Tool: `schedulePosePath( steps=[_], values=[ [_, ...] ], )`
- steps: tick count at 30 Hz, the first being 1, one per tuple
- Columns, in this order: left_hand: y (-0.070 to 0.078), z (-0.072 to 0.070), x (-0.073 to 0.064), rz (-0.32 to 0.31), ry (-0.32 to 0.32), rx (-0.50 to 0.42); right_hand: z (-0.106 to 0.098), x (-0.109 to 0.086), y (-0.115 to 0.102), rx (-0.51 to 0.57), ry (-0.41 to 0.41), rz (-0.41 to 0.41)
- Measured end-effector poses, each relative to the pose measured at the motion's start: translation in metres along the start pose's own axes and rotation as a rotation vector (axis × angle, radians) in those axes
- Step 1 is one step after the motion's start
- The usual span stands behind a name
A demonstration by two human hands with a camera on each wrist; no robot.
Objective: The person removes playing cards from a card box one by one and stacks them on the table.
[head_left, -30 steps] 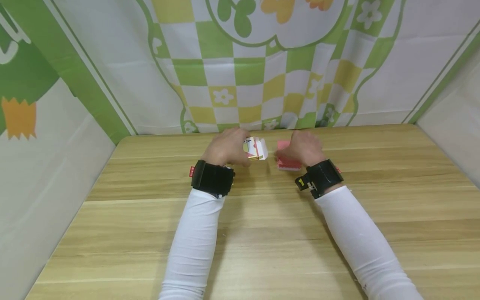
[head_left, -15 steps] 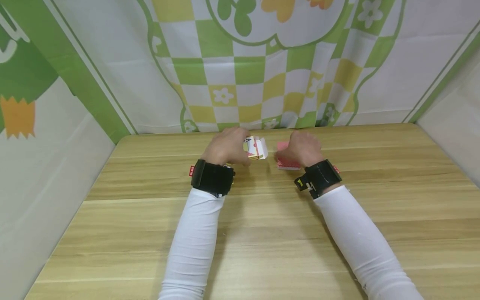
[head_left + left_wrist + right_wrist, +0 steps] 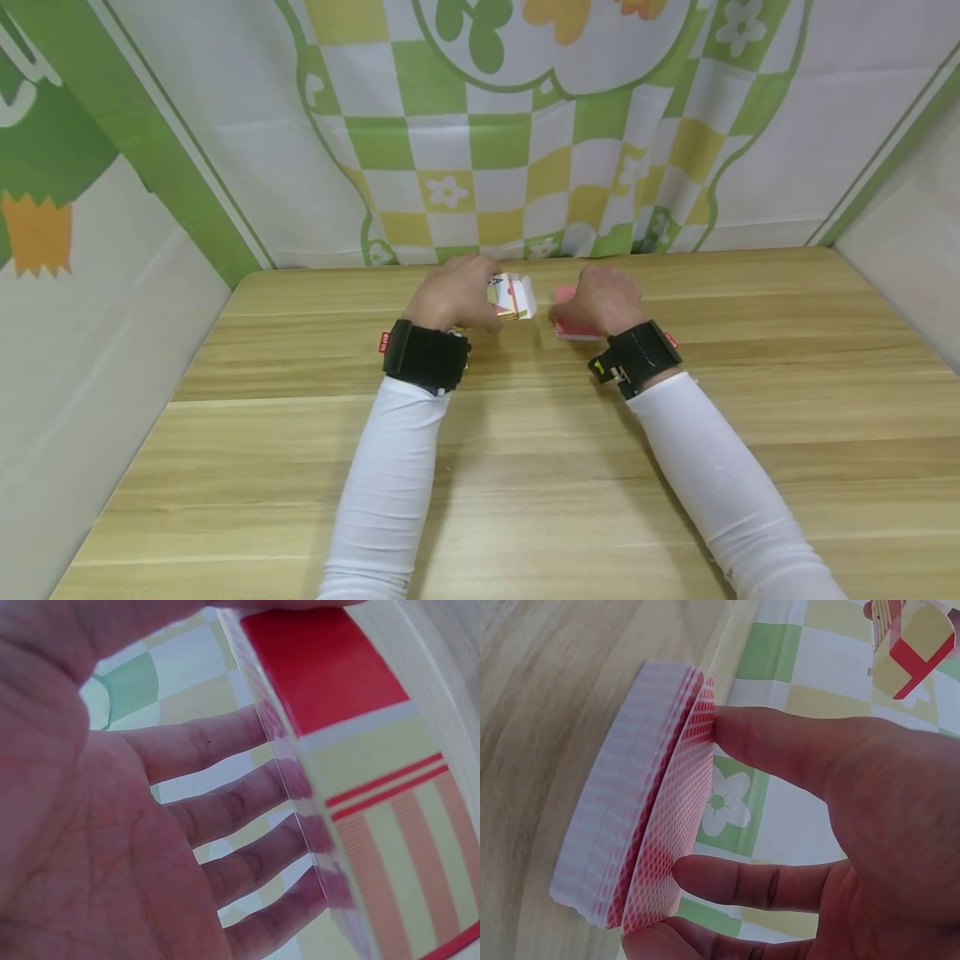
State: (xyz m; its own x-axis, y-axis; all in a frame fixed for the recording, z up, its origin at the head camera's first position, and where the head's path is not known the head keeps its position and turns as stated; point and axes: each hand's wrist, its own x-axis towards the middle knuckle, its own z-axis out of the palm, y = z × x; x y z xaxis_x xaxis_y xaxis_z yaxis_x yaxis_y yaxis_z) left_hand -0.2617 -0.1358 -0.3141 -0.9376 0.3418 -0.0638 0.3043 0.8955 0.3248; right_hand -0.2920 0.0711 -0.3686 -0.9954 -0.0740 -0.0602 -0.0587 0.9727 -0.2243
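My left hand (image 3: 453, 292) holds a playing-card box (image 3: 512, 297) near the table's back edge. In the left wrist view the box (image 3: 360, 712) is red, yellow and striped, with the thumb along one edge and the fingertips on a side. The head view shows its white end flap standing out to the right. Just right of it, a deck of red-backed playing cards (image 3: 577, 333) lies on the table under my right hand (image 3: 611, 298). Seen from the right wrist, the thumb and fingertips grip the topmost part (image 3: 671, 817), which stands slightly apart from the rest of the deck (image 3: 622, 802).
A wooden table (image 3: 480, 500) spreads out in front of me. Behind it hangs a green, yellow and white checked cloth (image 3: 510, 167), close to the back edge. White walls of cloth (image 3: 150, 333) flank both sides. Each wrist wears a black strap (image 3: 426, 357).
Both hands stay nearly still. The right wrist has shifted very slightly to the left; the box and the deck have hardly moved.
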Motion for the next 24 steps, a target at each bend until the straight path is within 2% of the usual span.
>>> schedulePosePath(
  steps=[24],
  values=[
    [0.0001,-0.0006,-0.0005,0.005,0.003,-0.005,-0.0005,-0.0016,-0.0005,0.004,-0.011,0.009]
  ],
)
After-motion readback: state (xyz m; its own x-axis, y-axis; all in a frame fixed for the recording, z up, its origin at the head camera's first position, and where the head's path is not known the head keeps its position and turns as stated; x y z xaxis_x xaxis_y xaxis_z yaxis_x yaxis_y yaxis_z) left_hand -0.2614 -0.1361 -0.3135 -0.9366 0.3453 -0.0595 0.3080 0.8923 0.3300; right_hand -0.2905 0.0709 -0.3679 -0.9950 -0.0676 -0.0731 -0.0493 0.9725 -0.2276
